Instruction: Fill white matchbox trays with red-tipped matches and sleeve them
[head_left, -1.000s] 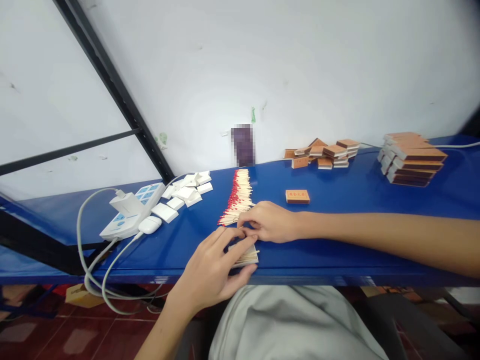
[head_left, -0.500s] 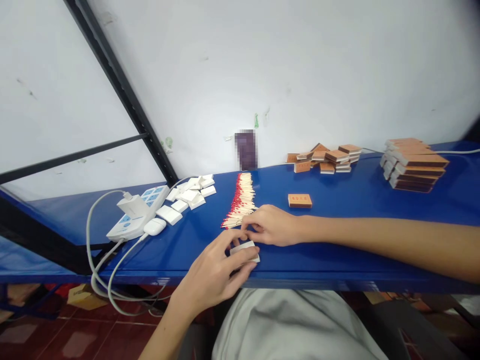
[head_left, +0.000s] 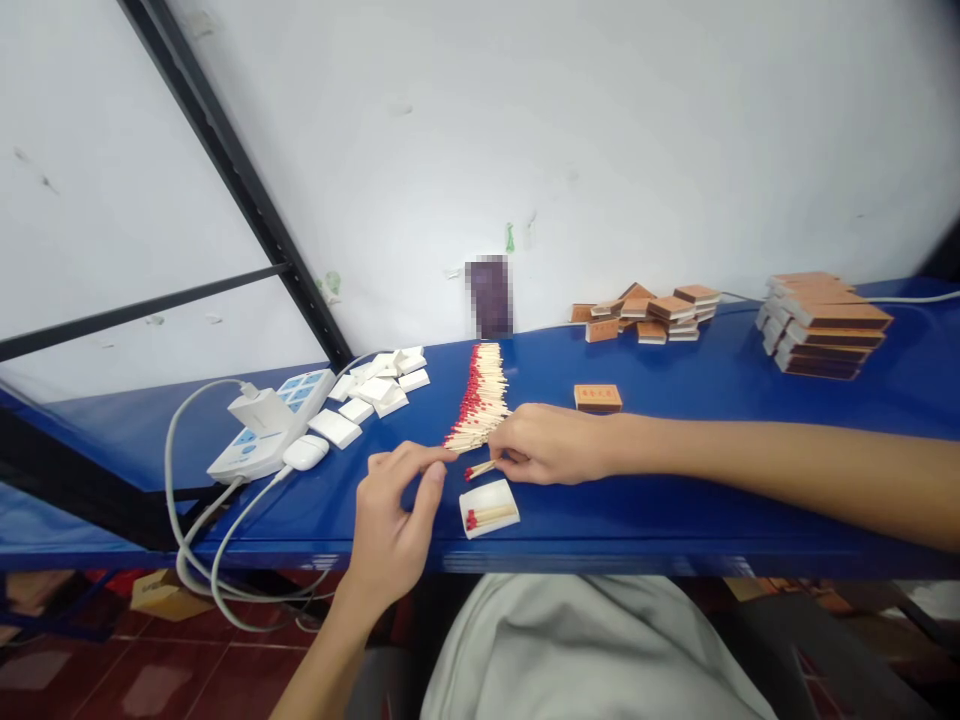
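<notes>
A long row of red-tipped matches [head_left: 480,400] lies on the blue table [head_left: 675,480]. My right hand [head_left: 551,445] rests at the near end of the row and pinches a few matches [head_left: 480,468]. Just in front sits a small white tray [head_left: 489,507] with several matches in it, uncovered. My left hand [head_left: 394,520] is to the left of the tray, its fingers stretched toward the row's near end and holding nothing.
Empty white trays [head_left: 375,390], a power strip [head_left: 266,425] with cables and a white earbud case [head_left: 304,452] lie at the left. One orange matchbox [head_left: 598,397] lies behind my right wrist; heaps of matchboxes [head_left: 649,310] and stacked packs [head_left: 821,322] stand at the back right.
My left hand has let go of the white tray and moved left, so the tray now lies bare. My right hand has drawn a few matches out of the row.
</notes>
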